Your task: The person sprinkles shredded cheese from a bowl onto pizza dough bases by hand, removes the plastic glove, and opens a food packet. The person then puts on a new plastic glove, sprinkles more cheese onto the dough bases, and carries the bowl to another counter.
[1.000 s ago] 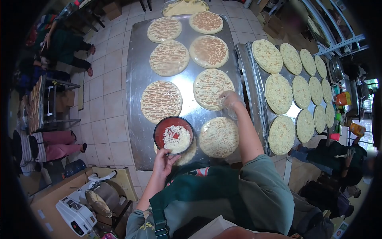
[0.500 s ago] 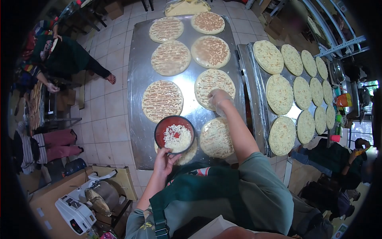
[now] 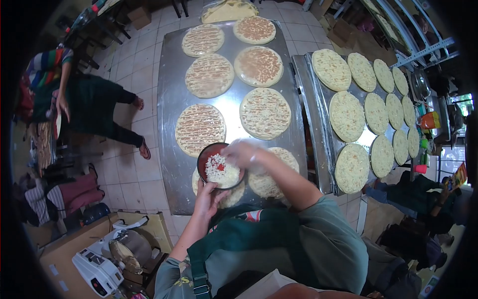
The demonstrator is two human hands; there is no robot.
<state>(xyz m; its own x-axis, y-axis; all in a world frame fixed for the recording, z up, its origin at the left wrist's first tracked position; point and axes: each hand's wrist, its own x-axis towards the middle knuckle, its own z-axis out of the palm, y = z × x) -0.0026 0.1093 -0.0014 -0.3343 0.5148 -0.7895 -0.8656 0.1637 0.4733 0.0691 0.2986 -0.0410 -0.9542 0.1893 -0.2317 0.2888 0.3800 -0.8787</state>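
Observation:
My left hand (image 3: pixel 208 195) is closed on the near rim and underside of a dark round bowl (image 3: pixel 200 174) with a red inside. White crumbly topping, which looks like grated cheese (image 3: pixel 217 168), lies in the bowl. My right hand (image 3: pixel 241 153), in what seems a clear plastic glove, is at the bowl's right rim; motion blurs its fingers. A round flatbread (image 3: pixel 265 113) with brown stripes and white bits lies beyond it. Another topped flatbread (image 3: pixel 274 174) is partly under my right forearm, and one more flatbread (image 3: pixel 233 197) is mostly hidden by the bowl.
Several flatbreads (image 3: pixel 200 129) lie on the metal table (image 3: pixel 169 169). At the right, a second metal tray (image 3: pixel 323 164) holds rows of pale topped rounds (image 3: pixel 352 168). A white machine (image 3: pixel 97 271) stands at lower left. A person in a dark apron (image 3: pixel 87 102) stands at left, others at right.
My right hand has moved from the flatbread on the right back toward me and left, to the bowl. The person at left has shifted and turned.

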